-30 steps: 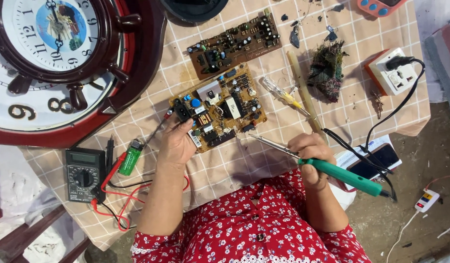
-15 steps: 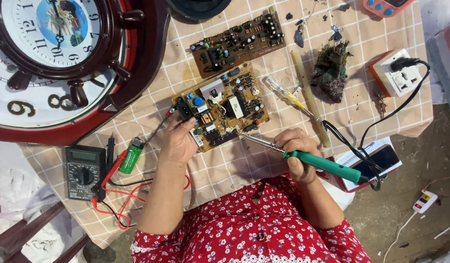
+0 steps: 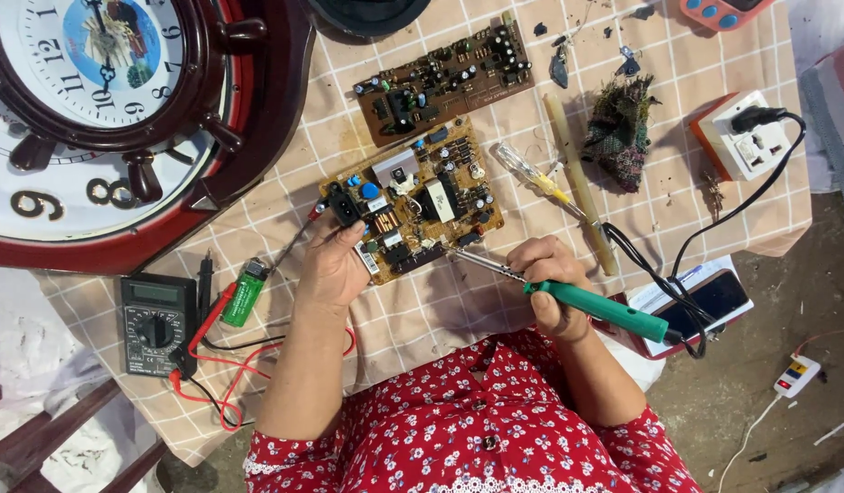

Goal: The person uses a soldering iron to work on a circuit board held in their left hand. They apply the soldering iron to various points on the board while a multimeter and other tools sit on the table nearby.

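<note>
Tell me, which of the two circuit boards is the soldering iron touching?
The yellowish circuit board nearer the person, steadied by the left hand. The soldering iron tip meets its lower edge. The brown board lies farther away, untouched.

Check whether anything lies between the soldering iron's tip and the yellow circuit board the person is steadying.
Nothing visible does. The right hand holds the green-handled soldering iron with its metal tip at the lower edge of the yellow circuit board, while the left hand grips the board's lower left corner, clear of the tip.
</note>
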